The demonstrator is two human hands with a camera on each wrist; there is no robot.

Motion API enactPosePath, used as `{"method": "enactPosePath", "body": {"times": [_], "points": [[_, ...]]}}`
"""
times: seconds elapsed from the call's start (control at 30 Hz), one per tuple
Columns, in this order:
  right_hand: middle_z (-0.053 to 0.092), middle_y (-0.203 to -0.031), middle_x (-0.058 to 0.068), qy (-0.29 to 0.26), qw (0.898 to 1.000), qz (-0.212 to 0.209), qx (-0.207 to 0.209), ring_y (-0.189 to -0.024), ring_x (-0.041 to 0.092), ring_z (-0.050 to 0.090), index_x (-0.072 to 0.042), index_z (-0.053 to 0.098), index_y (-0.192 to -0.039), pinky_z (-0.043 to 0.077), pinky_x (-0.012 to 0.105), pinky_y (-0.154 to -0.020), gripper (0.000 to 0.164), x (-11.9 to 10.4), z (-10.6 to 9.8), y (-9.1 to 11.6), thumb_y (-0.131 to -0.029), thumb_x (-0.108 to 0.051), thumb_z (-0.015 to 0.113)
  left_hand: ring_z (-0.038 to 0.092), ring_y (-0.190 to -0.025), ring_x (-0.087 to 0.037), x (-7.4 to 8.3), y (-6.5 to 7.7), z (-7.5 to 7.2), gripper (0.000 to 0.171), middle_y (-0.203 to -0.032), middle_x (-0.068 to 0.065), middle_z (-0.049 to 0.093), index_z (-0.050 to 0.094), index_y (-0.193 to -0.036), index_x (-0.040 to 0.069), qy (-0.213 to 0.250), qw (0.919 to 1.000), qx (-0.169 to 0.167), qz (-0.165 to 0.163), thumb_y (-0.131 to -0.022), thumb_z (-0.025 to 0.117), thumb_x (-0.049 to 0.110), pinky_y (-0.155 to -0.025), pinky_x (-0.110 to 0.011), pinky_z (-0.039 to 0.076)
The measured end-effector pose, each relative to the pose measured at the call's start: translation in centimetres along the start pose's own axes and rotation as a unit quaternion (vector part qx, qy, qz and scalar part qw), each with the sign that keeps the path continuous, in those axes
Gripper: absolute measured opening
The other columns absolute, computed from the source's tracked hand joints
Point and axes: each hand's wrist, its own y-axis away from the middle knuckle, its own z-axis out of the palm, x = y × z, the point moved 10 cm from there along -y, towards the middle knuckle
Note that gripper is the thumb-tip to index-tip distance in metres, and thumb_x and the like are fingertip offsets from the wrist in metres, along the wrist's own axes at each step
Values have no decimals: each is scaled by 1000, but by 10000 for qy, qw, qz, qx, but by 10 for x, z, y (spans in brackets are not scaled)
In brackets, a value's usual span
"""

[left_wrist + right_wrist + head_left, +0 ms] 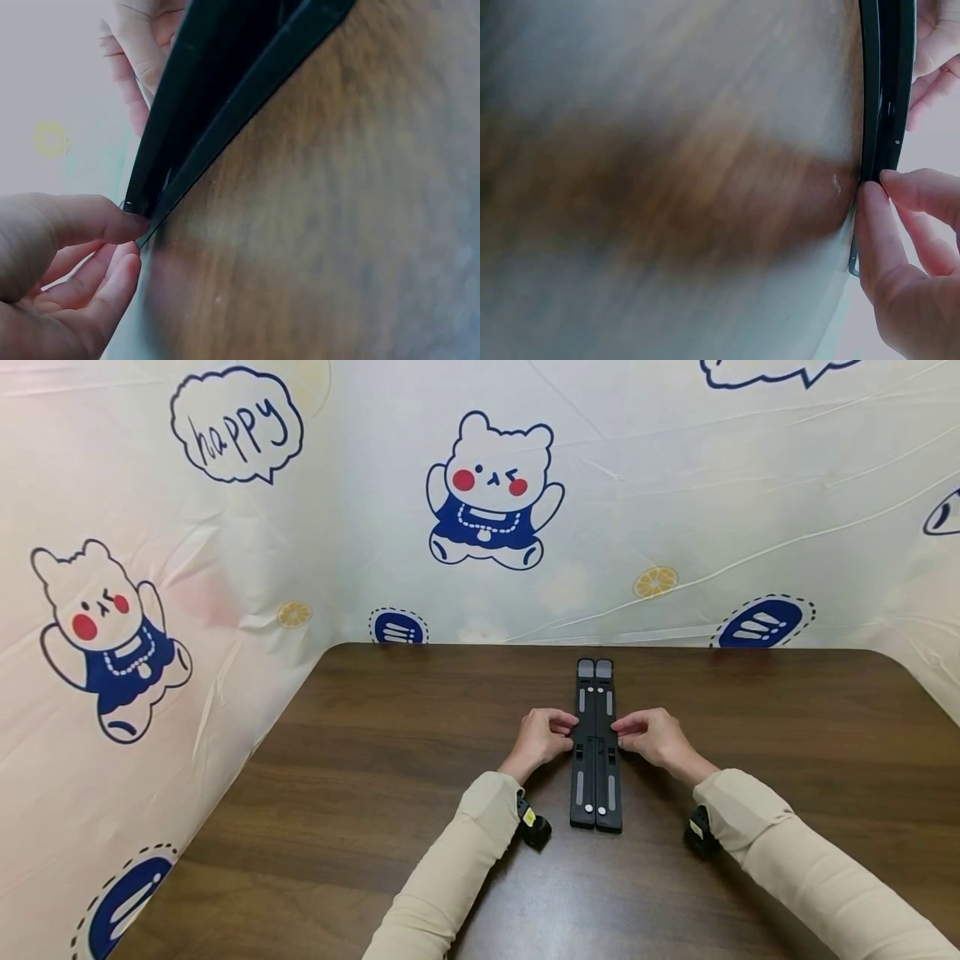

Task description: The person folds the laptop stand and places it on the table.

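A black folding laptop stand (587,718), folded into two narrow bars side by side, lies lengthwise on the table with its grey pads facing up. My left hand (542,739) pinches its left edge near the middle. Across from it, my right hand (656,737) pinches the right edge between thumb and fingers. In the left wrist view, the left thumb and fingertips meet at the rim of the stand (191,112), a narrow gap running along its side. The right wrist view has the right thumb and index finger on the side of the stand (889,90).
A brown wood-grain table (360,760) lies under everything. Behind it and on the left hangs a pale curtain (360,510) printed with cartoon bears. A small black camera is strapped under each light sleeve (457,852).
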Motion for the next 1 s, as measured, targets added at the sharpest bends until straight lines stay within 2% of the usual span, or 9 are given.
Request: {"method": "enactPosePath", "body": {"times": [0.27, 0.43, 0.63, 0.77, 0.87, 1.0], "points": [[62, -94, 19, -95, 9998, 17, -181, -81, 24, 57, 7, 61, -101, 49, 37, -74, 23, 1, 3, 2, -78, 4, 61, 61, -78, -15, -3, 2, 4, 30, -90, -8, 65, 66, -95, 1, 354, 9991, -222, 97, -68, 64, -11, -67, -19, 48], [61, -96, 21, -174, 9995, -73, -262, -82, 24, 59, 8, 59, -103, 49, 37, -75, 25, 1, 4, 5, -79, 1, 62, 61, -84, -19, -3, 5, 5, 30, -96, -12, 64, 63, -101, -1, 527, 9974, -434, 243, -72, 63, -8, -72, -21, 48], [59, -103, 22, -325, 9992, -118, -179, -88, 27, 59, 7, 57, -107, 48, 38, -77, 28, 0, -1, 14, -82, -4, 60, 59, -88, -18, -2, 8, 6, 28, -101, -11, 62, 60, -107, -1, 650, 9952, -682, 268, -79, 64, 4, -75, -22, 47], [58, -106, 22, -400, 9990, -183, 48, -91, 29, 59, 5, 56, -110, 48, 37, -77, 29, -3, -7, 22, -84, -7, 59, 58, -91, -16, -3, 11, 6, 31, -104, -8, 61, 59, -111, 1, 641, 9940, -862, 213, -81, 63, 12, -77, -23, 46], [57, -108, 21, -364, 9982, -377, 307, -95, 30, 57, 5, 55, -112, 47, 40, -79, 32, -8, -12, 26, -86, -12, 58, 56, -97, -18, 1, 13, 0, 33, -108, -9, 60, 58, -113, 2, 469, 9950, -793, 384, -83, 62, 15, -81, -26, 45], [55, -113, 21, -203, 9959, -619, 631, -101, 33, 53, 4, 52, -117, 43, 45, -85, 37, -16, -21, 30, -87, -18, 57, 49, -110, -21, 11, 16, -17, 38, -119, -9, 54, 54, -119, 4, -155, 9967, -293, 735, -84, 60, 19, -91, -33, 39]]}}
